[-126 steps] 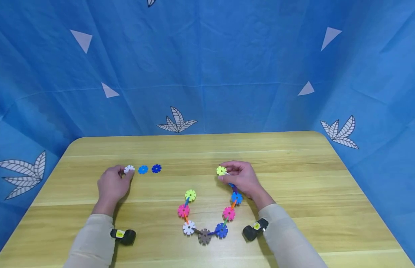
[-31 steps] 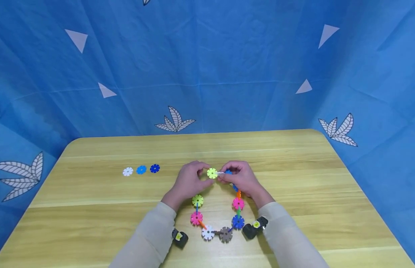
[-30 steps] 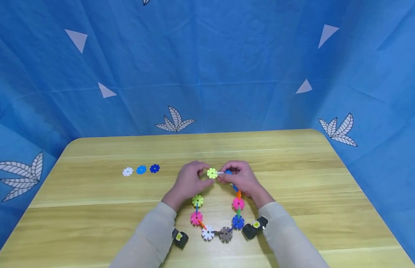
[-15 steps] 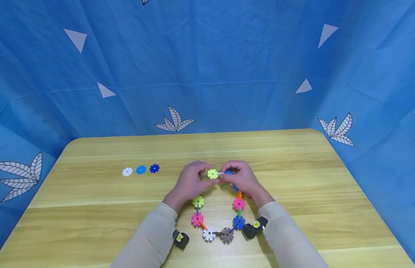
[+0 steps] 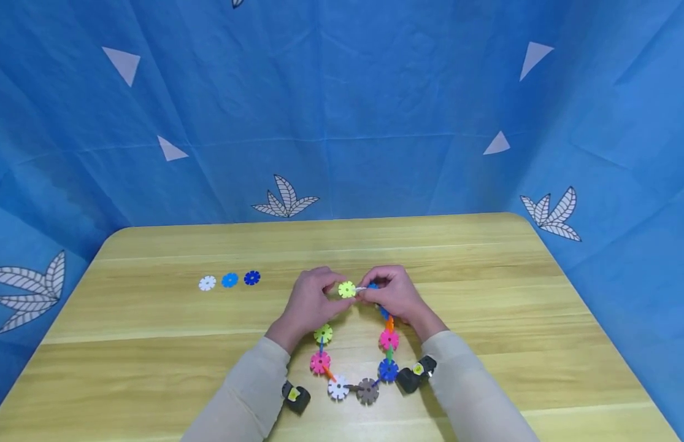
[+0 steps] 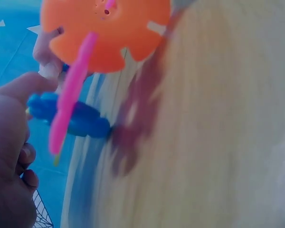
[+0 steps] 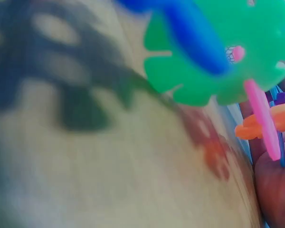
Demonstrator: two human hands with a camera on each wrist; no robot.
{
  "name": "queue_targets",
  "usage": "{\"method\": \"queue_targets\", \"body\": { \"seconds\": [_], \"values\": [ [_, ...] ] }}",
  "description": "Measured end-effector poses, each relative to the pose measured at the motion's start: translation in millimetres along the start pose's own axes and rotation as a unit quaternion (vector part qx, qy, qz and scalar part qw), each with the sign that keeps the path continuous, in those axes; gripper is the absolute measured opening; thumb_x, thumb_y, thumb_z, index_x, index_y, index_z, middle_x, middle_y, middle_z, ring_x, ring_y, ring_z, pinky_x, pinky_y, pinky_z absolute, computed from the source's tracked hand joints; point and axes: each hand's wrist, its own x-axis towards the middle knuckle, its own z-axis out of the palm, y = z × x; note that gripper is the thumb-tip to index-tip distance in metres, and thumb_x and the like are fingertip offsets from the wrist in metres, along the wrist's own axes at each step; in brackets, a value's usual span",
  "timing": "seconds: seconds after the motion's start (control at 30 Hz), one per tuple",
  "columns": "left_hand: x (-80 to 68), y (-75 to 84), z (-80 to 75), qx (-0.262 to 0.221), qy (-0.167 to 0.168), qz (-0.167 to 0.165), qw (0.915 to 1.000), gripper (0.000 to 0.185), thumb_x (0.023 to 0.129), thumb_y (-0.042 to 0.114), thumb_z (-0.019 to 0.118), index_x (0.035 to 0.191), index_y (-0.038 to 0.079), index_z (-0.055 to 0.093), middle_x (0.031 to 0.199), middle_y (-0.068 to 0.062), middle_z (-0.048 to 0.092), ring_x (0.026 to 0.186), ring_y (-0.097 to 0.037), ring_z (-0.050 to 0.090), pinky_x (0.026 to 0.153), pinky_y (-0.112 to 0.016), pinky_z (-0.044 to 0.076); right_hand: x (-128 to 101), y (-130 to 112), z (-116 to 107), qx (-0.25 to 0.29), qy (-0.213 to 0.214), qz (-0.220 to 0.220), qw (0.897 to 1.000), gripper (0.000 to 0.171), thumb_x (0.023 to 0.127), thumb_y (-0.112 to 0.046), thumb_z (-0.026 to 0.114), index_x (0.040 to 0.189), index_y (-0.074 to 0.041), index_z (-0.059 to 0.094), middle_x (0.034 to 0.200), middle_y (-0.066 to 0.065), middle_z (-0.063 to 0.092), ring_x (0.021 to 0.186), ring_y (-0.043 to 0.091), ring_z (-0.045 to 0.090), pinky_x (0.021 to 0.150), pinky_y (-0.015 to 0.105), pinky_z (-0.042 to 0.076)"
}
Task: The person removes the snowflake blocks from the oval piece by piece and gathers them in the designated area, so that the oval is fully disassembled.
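Your left hand [image 5: 308, 301] and right hand [image 5: 394, 294] pinch yellow-green plastic gear disc [image 5: 346, 290], chain's far end above wooden bench [image 5: 485, 294] | risk: twisting could unseat slotted joints.

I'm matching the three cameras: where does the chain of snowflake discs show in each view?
Head: chain low centre, both ends at the hands.
Left wrist: discs close up at upper left.
Right wrist: discs at upper right.
Shared landmark: the wooden table.
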Motion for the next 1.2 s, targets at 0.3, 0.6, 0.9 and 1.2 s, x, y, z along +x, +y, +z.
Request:
{"method": "queue_targets", "body": {
  "seconds": [0.3,0.6,0.9,1.2],
  "values": [
    [-15.2,-30.1,-53.4,-0.04,0.069,-0.106,0.9912,0.031,0.074,0.021,0.081,0.101,0.012,0.07,0.071,-0.003,0.044,0.066,-0.016,0.042,0.059,-0.031,0.039,-3,5,-10,0.041,0.027,0.031,0.998,0.005,0.078,0.01,0.067,0.081,0.007,0.064,0.082,0.023,0.065,0.073,0.035,0.067,0.063,0.038,0.054],
    [-32.1,-50.1,-78.8,-0.013,0.109,-0.138,0.9844,0.034,0.076,0.034,0.079,0.101,0.013,0.068,0.072,-0.013,0.047,0.064,-0.018,0.041,0.059,-0.031,0.039,0,8,-4,0.039,0.017,0.037,0.998,0.009,0.08,0.003,0.07,0.085,0.008,0.064,0.084,0.023,0.066,0.074,0.031,0.067,0.064,0.039,0.054],
    [-42.0,-69.9,-105.0,0.013,0.165,-0.169,0.9717,0.037,0.078,0.036,0.076,0.104,0.011,0.068,0.07,-0.013,0.046,0.058,-0.02,0.038,0.055,-0.028,0.033,2,6,-4,0.034,0.018,0.042,0.998,0.012,0.081,0.002,0.07,0.087,0.009,0.064,0.086,0.022,0.066,0.075,0.033,0.067,0.065,0.038,0.054],
    [-54.1,-85.2,-128.4,0.037,0.186,-0.226,0.9554,0.039,0.081,0.037,0.073,0.109,0.011,0.066,0.068,-0.007,0.041,0.058,-0.02,0.034,0.06,-0.03,0.033,2,7,-4,0.041,0.011,0.048,0.998,0.005,0.082,0.007,0.066,0.087,0.007,0.064,0.087,0.024,0.065,0.08,0.041,0.065,0.066,0.042,0.054]
  ]
}}
